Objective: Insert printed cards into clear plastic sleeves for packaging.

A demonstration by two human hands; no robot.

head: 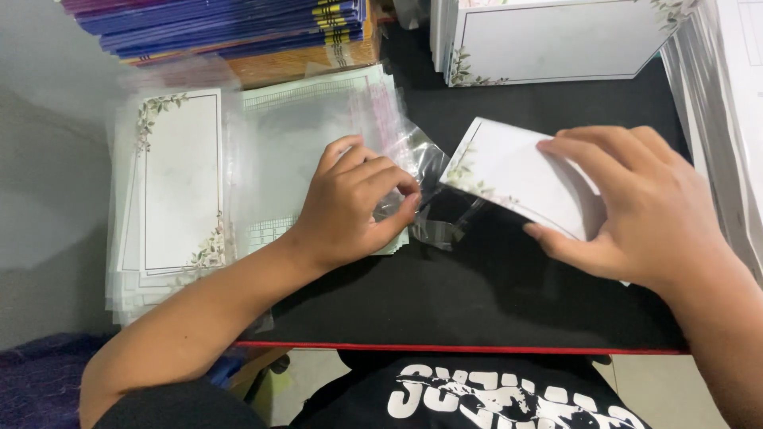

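**A:** White card, floral sprigs at its corner and a thin dark border: where is it?

**B:** In the right hand, tilted over the black worktop. The fingers lie across its upper right part and the thumb runs under its lower edge, so they are grasping the card. Its lower left corner points at the mouth of a clear plastic sleeve.

**A:** And the sleeve?

**B:** The left hand has it. The fingers are curled in, pinching the crinkled open end of the sleeve between thumb and fingertips. The card's corner is just beside that opening; I cannot tell whether it is already inside.

**A:** What lies under the left hand?

**B:** A pile of empty clear sleeves with a pale green printed sheet showing through. Just left of it sits a stack of bagged cards, same floral border, lying flat.

**A:** Further out?

**B:** At the top right, a stack of loose white cards with the same leaf pattern. At the top left, a heap of blue and purple booklets with orange ones beneath. White sheets run along the right edge. The worktop has a red front edge, and the person's black printed shirt shows below it.
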